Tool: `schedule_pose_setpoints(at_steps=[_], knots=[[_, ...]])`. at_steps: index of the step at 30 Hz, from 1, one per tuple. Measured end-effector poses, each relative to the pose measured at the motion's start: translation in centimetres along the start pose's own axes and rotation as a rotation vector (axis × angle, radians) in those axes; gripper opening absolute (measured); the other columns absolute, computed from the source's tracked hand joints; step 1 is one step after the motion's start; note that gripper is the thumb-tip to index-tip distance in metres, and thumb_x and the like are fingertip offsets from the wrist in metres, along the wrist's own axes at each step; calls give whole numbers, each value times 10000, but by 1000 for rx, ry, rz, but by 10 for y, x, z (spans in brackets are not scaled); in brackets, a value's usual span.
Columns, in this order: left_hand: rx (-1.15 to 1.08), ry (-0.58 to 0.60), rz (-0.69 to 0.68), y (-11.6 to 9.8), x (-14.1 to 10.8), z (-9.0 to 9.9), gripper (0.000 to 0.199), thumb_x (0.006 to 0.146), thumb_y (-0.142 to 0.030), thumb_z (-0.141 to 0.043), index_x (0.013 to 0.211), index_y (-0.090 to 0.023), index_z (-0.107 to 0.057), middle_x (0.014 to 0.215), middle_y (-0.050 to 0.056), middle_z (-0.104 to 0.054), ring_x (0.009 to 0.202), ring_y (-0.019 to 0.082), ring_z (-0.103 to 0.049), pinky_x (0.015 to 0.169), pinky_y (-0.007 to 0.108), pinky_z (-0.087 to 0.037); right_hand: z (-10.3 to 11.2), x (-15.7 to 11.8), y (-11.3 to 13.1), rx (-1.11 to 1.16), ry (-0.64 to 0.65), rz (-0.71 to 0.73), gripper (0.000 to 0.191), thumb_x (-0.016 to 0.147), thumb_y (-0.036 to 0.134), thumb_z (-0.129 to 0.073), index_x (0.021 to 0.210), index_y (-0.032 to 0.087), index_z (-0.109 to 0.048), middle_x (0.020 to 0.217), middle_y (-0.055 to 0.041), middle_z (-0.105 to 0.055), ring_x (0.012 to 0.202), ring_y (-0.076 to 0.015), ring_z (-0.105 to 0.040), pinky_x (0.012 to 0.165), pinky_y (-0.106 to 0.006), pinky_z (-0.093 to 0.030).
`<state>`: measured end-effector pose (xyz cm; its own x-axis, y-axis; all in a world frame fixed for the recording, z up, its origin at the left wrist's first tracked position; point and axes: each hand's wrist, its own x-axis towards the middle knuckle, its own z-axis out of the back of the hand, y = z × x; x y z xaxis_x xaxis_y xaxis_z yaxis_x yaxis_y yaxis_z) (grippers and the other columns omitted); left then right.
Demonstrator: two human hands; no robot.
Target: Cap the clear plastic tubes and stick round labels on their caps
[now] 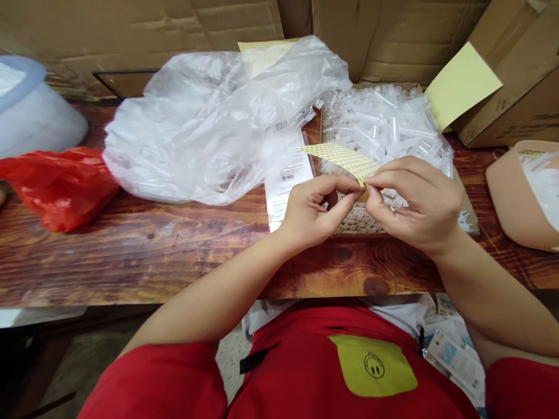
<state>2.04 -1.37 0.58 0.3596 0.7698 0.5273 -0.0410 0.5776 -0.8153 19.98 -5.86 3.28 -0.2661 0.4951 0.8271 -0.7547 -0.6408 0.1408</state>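
Note:
A yellow sheet of small stickers [338,157] curves up and to the left over the front part of a shallow cardboard box. My left hand [317,209] is closed, pinching the sheet's near corner between thumb and fingers. Right beside it, my right hand [414,203] is closed in a pinch on the same corner, and the fingertips of both hands nearly touch. Beneath and behind my hands, clear plastic tubes [375,122] are heaped in the box. Small pale pieces [362,221] lie at its front. Whether a single sticker is between my fingertips is too small to tell.
A crumpled clear plastic bag [196,128] covers printed papers [286,180] to the left. Further left are a red bag [74,186] and a whitish tub [39,116]. A peach bin [519,198] stands right; cardboard boxes [393,41] line the back. A yellow sheet [463,84] leans there.

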Motion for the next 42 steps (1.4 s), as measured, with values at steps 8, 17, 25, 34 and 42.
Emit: schedule_pose_setpoints(at_steps=[8, 17, 25, 34, 42], knots=[[-84, 6, -16, -2, 5, 5, 106, 868, -285, -733, 805, -210, -694, 1038, 72, -758, 927, 162, -676, 766, 277, -501, 9, 2, -41, 203, -274, -271, 104, 854, 189, -747, 857, 293, -745, 909, -40, -763, 879, -246, -715, 825, -481, -585], [-539, 104, 356, -24, 50, -11, 286, 824, -311, -768, 755, -218, -508, 776, -21, -618, 739, 136, -660, 620, 257, -532, 41, 4, -92, 626, -623, -497, 50, 771, 248, -818, 807, 249, -784, 1068, -81, -770, 836, -220, -724, 539, -306, -501], [-72, 416, 607, -3, 63, -29, 152, 858, -268, -697, 778, -167, -617, 793, 19, -673, 738, 134, -615, 728, 299, -493, 52, -6, -84, 240, -75, -656, 35, 793, 241, -771, 800, 215, -794, 902, -66, -784, 757, -191, -706, 666, -337, -540], [1162, 761, -376, 31, 88, 40, 386, 862, -3, -471, 1163, -144, -668, 1164, 144, -694, 1028, 255, -632, 864, 390, -458, 49, -2, -94, 87, 531, -917, 96, 761, 238, -700, 792, 224, -790, 882, -27, -797, 816, -208, -728, 709, -304, -546], [1096, 1152, -992, 39, 105, 24, 344, 998, -82, -420, 1158, -235, -684, 1287, 102, -690, 977, 208, -622, 732, 372, -388, 54, -15, -112, 159, 581, -883, 200, 727, 357, -690, 831, 220, -793, 894, -45, -801, 797, -212, -720, 691, -324, -557]])
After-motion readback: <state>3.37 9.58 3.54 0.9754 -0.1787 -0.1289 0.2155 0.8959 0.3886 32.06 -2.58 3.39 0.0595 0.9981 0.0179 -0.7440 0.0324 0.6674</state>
